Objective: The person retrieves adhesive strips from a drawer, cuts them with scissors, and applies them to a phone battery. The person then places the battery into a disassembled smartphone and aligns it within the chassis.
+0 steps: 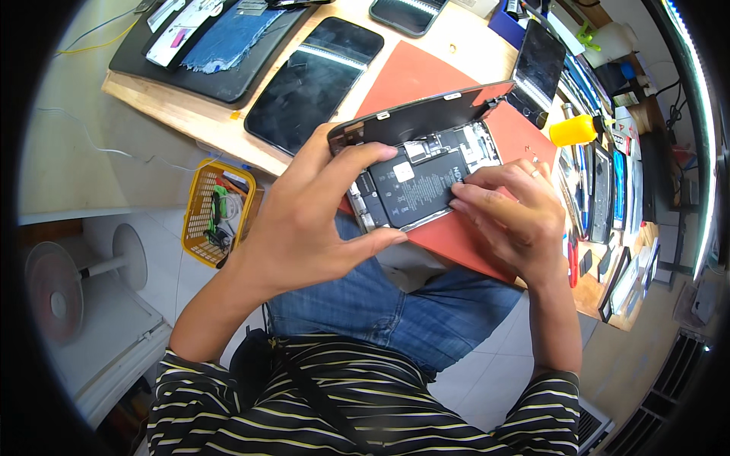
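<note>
An opened smartphone is tilted in front of me, its display half hinged up along the far side. Inside the frame lies a black battery with a small white square on it, among boards and metal shields. My left hand grips the phone's left end, with its fingers at the display and frame and its thumb along the near edge. At the battery's right part, my right hand has its fingertips closed together, touching it. Whatever may be pinched there is too small to make out.
Beneath the phone is a red-orange mat on the wooden bench. A dark phone lies to the left, another to the right. A yellow bottle stands near tools. A yellow basket of cables sits below the bench edge.
</note>
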A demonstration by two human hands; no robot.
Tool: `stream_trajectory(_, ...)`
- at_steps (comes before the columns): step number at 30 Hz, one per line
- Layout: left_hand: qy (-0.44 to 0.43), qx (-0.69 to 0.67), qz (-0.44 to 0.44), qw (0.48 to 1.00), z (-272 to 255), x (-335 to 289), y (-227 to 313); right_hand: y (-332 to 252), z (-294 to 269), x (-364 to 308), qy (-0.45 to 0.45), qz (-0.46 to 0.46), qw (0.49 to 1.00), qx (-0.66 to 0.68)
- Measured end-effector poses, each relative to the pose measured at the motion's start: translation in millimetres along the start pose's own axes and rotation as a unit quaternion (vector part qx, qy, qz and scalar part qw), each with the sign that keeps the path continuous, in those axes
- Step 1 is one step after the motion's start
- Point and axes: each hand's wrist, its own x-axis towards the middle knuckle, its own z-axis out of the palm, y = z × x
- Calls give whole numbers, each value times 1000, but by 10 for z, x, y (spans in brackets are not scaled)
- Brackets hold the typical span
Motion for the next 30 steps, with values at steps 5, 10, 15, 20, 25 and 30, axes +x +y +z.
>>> stream_trajectory(5, 32, -1, 11, 999, 14, 48, -80, -101, -23, 113, -6, -18, 999, -36)
stream_trajectory(10, 59, 28, 55, 996, 18, 78, -159, -309, 4, 162, -101, -8, 994, -49)
stream_trajectory(15, 11, 40, 57, 997, 24, 62, -168, -461, -16, 139, -174, 16, 980, -92)
stream_trajectory(20, -31, 51, 42, 997, 2, 63, -186, -444, -18, 118, -175, 33, 981, -75)
stream_trajectory(25, -36, 92, 48, 994, 21, 40, -153, -411, 11, 89, -158, 47, 986, -39)
stream_trajectory(30, -12, 106, 55, 993, 62, 64, -132, -393, 3, 135, -119, 46, 991, -29)
